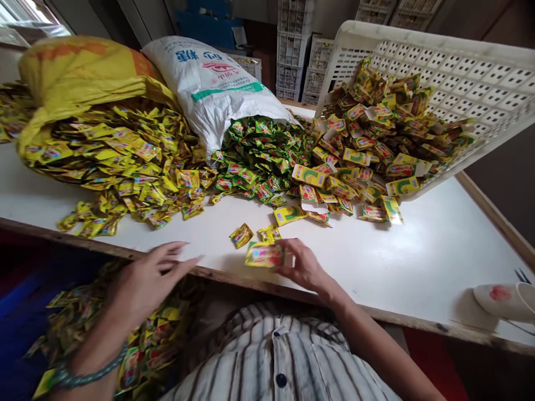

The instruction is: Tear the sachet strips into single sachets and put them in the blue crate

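Right hand (298,264), lower centre of frame, pinches small yellow-red cardboard box (263,254) near edge of white table (388,273); slack grip could drop it. Left hand (144,281), lower left: fingers parted, empty.

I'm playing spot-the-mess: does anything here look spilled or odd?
Yes: the white basket at right is tipped, small boxes spilled onto the table. The yellow sack and white sack also lie over, packets spread out. Containers usually stand upright.

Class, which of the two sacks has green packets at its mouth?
The white sack with blue lettering; the yellow sack beside it has yellow packets.
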`<action>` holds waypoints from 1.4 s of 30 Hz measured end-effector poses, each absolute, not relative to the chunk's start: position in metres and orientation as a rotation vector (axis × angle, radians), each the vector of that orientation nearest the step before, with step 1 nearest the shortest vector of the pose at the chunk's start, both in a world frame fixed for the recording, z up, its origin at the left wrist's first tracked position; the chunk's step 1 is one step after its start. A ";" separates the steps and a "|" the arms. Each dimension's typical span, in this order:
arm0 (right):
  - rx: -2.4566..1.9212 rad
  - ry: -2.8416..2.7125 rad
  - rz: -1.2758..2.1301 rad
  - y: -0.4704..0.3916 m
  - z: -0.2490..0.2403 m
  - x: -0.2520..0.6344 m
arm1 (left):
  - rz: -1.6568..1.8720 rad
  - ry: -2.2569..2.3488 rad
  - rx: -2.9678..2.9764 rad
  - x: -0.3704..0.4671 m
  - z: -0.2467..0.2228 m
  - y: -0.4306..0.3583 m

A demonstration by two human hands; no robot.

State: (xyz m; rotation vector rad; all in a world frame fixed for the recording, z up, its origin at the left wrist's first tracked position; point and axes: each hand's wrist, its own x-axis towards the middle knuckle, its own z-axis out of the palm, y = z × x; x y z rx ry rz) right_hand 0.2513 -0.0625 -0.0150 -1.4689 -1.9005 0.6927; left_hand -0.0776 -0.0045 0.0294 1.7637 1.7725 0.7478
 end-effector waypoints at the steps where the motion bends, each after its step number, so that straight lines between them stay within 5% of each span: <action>1: -1.353 -1.980 0.714 -0.058 -0.010 0.236 | 0.706 1.632 1.644 -0.060 0.024 -0.007; 5: -1.179 -2.165 0.760 -0.033 -0.002 0.204 | 0.585 1.251 1.333 -0.002 0.004 -0.003; 12: -2.174 -1.657 0.372 0.007 -0.025 0.216 | 0.915 1.261 1.040 0.003 -0.022 0.023; 21: -1.651 -1.138 0.710 0.008 -0.035 0.215 | 0.877 1.207 1.012 0.018 -0.041 0.026; 42: -1.520 -1.783 0.971 0.022 -0.014 0.214 | 0.895 1.120 0.865 0.027 -0.028 0.022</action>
